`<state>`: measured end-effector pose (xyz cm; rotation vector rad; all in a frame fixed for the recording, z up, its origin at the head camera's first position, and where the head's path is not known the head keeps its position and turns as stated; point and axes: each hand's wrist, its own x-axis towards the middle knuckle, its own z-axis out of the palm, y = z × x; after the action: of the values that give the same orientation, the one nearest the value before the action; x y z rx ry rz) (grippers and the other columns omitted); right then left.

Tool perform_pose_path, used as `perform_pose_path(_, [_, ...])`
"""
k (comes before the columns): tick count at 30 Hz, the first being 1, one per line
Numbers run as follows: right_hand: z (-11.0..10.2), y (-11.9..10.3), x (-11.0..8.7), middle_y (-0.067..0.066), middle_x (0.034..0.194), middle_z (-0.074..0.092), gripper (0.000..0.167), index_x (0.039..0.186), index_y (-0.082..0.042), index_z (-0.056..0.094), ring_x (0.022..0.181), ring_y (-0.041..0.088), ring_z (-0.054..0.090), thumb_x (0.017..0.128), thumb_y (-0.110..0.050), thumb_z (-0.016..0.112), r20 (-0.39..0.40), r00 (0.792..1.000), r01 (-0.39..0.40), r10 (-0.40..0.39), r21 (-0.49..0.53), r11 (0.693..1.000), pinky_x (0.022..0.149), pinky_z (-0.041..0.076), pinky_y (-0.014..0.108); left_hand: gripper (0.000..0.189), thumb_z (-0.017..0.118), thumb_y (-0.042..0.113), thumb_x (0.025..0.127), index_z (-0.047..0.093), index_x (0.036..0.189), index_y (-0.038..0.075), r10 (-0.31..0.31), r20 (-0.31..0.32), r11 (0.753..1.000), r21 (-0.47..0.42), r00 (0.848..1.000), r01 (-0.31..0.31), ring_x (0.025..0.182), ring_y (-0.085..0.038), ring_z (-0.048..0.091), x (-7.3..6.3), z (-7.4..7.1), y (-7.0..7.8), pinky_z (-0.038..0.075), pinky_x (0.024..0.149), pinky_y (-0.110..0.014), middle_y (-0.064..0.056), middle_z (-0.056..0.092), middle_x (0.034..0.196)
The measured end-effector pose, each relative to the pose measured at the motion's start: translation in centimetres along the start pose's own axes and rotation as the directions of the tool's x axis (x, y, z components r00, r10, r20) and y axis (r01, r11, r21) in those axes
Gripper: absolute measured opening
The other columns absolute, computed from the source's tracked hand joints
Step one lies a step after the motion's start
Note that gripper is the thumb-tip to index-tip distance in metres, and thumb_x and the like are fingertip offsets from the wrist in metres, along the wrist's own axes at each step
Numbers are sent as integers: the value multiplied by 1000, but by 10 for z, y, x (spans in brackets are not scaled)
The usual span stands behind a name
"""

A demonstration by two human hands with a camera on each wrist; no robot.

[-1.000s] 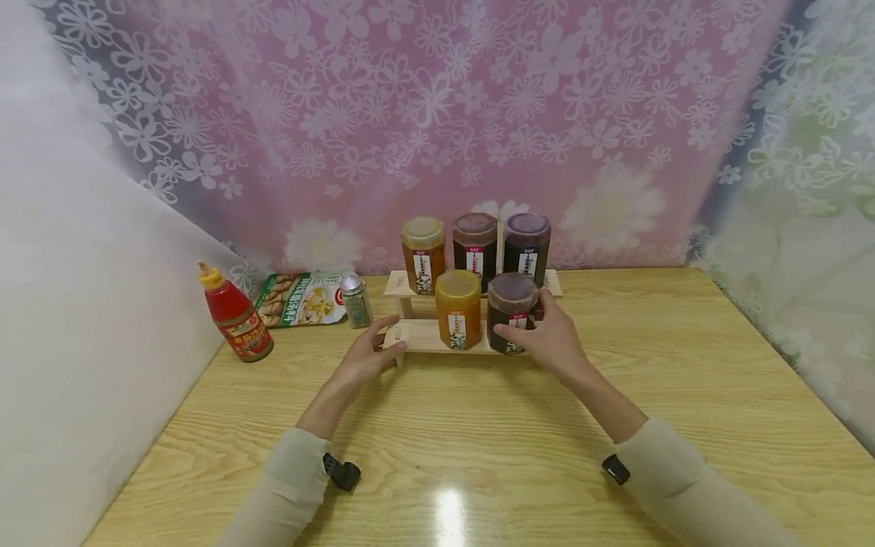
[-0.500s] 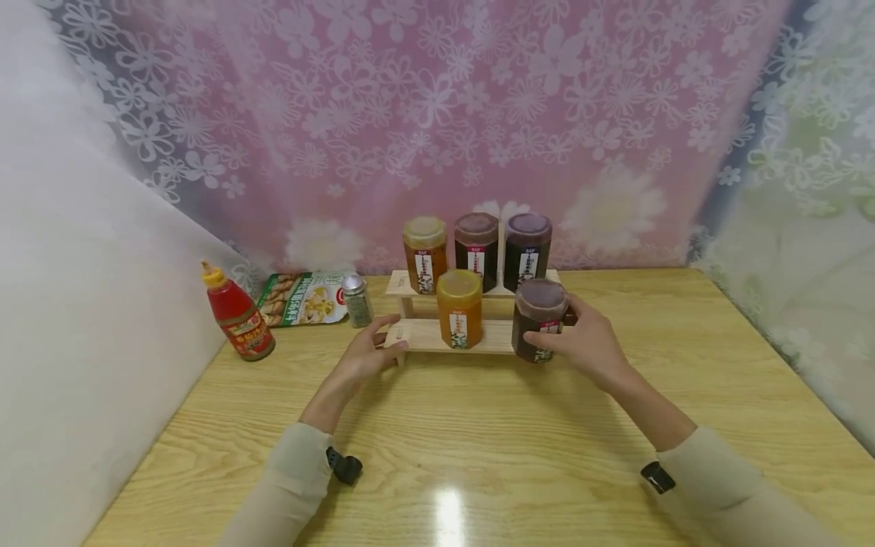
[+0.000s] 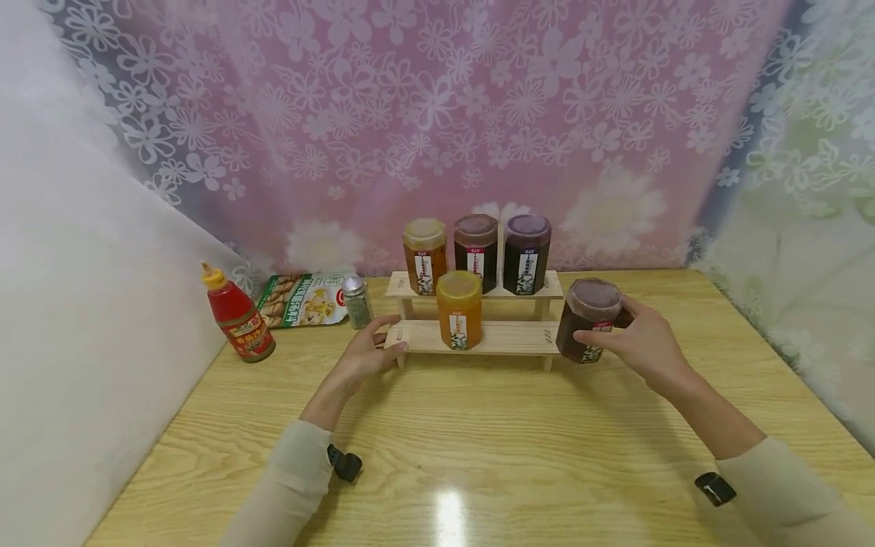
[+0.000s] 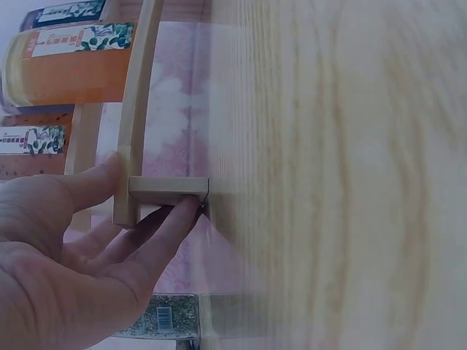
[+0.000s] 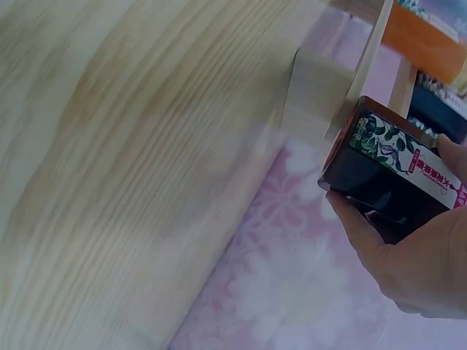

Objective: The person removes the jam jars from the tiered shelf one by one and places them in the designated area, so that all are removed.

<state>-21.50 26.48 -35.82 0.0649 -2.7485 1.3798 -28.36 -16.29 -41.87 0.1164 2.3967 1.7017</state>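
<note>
My right hand (image 3: 645, 346) grips a dark octagonal jar (image 3: 592, 298) with a red-and-white label, just beyond the right end of a two-tier wooden rack (image 3: 516, 339). In the right wrist view the jar (image 5: 398, 171) hangs above the tabletop, its base near the rack's end, thumb and fingers on opposite sides. My left hand (image 3: 362, 355) holds the left end of the lower shelf; the left wrist view shows the thumb on the board and fingers around the leg (image 4: 168, 188). An orange jar (image 3: 459, 313) stands on the lower shelf.
On the upper tier stand an amber jar (image 3: 424, 262) and two dark jars, one red-labelled (image 3: 475, 258), one purple-lidded (image 3: 527, 258). To the left are a glass shaker (image 3: 357, 302), a green food packet (image 3: 307, 298) and a red sauce bottle (image 3: 238, 315). A floral curtain (image 3: 437, 137) hangs behind.
My right hand has carried the dark jar rightward, off the lower shelf and past its right end. The left hand keeps its hold on the rack, which stays in place.
</note>
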Motion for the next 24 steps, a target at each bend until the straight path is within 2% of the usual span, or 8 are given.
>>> perform_pose_path(11, [-31,32,1,33,149,48,100,161,4,29,138,53,42,91,-47,80,-13,999,-38,38,-40,998,102,43,67,61,68,16,103,43,159,18,21,12,999,43,1000,-21,152,-43,30,-1,-1,3,49,109,-56,-24,31,165])
perform_pose_path(17, [-45,58,2,36,146,48,101,161,6,26,133,56,44,93,-46,78,-44,997,-59,55,-78,995,97,45,66,61,68,16,103,43,159,17,22,10,998,52,1000,-22,151,-44,32,-2,-1,4,49,108,-56,-25,34,163])
perform_pose_path(20, [-52,71,2,35,142,50,99,159,8,29,130,55,45,93,-47,78,-63,996,-74,69,-91,993,93,47,63,61,68,16,103,43,159,18,17,11,998,57,1000,-17,151,-43,32,-3,-1,3,49,108,-56,-25,35,163])
perform_pose_path(24, [-62,85,4,32,139,51,96,158,8,33,127,53,46,93,-48,78,-89,991,-104,95,-101,989,86,51,51,61,68,17,103,43,159,19,17,11,998,64,1000,-18,152,-44,31,-3,-1,2,49,108,-56,-24,33,164])
